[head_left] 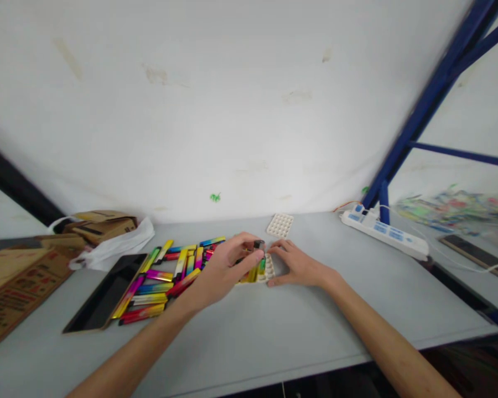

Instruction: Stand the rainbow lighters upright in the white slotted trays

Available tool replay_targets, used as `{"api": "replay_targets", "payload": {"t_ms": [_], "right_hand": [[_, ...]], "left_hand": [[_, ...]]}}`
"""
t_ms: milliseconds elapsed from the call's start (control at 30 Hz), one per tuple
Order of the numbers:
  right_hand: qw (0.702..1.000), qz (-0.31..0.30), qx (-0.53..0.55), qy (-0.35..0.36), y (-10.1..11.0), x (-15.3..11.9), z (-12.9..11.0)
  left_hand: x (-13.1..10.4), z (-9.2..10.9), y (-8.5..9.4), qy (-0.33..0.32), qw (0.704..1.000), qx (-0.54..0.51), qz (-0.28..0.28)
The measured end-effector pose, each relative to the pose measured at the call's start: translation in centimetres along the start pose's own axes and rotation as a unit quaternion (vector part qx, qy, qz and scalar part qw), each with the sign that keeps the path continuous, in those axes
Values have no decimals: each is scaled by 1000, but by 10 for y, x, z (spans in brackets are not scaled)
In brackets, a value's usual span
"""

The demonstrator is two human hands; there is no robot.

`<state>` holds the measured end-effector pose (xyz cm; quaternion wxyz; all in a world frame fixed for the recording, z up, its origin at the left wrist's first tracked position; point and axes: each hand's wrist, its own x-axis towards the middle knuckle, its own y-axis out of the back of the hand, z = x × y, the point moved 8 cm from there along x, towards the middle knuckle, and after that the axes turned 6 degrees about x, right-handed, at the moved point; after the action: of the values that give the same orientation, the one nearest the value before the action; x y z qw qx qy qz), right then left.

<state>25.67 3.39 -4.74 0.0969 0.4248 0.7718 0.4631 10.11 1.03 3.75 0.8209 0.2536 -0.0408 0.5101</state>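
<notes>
My left hand [231,264] is closed in a pinch, thumb and fingers on what looks like a lighter [258,244]; its dark top shows between the fingertips. Below that hand lies a white pocketed tray [269,267] holding yellow and green shiny lighters [262,266], partly hidden by the fingers. At the tray's right side, my right hand [292,264] has its thumb and fingers apart around the edge, with nothing seen in them. Many loose metallic-coloured lighters [151,287] with dark ends spread over the table to the left.
A second pocketed tray [280,225] lies near the wall. At left are a black flat panel [108,293], a white plastic bag [122,245] and cardboard boxes [20,282]. A power strip [384,231] sits at right beside a blue frame [419,105].
</notes>
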Motion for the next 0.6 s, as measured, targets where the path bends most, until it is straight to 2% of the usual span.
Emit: {"api": "replay_targets", "payload": {"t_ms": [133,233,367,600], "right_hand": [[1000,2,-9,6,-2,1,2],[1000,7,-13,12,-2,1,3],[1000,11,-15,18,-2,0,2],[1000,8,-10,16,-1,0,2]], "left_hand": [[1,-5,-12,-94,977,188,-20],[-2,-17,-17,-122,959,256,-21],[-5,-21,-14,-125,943,309,15],[-5,-17,-18,-146,929,338,-36]]}}
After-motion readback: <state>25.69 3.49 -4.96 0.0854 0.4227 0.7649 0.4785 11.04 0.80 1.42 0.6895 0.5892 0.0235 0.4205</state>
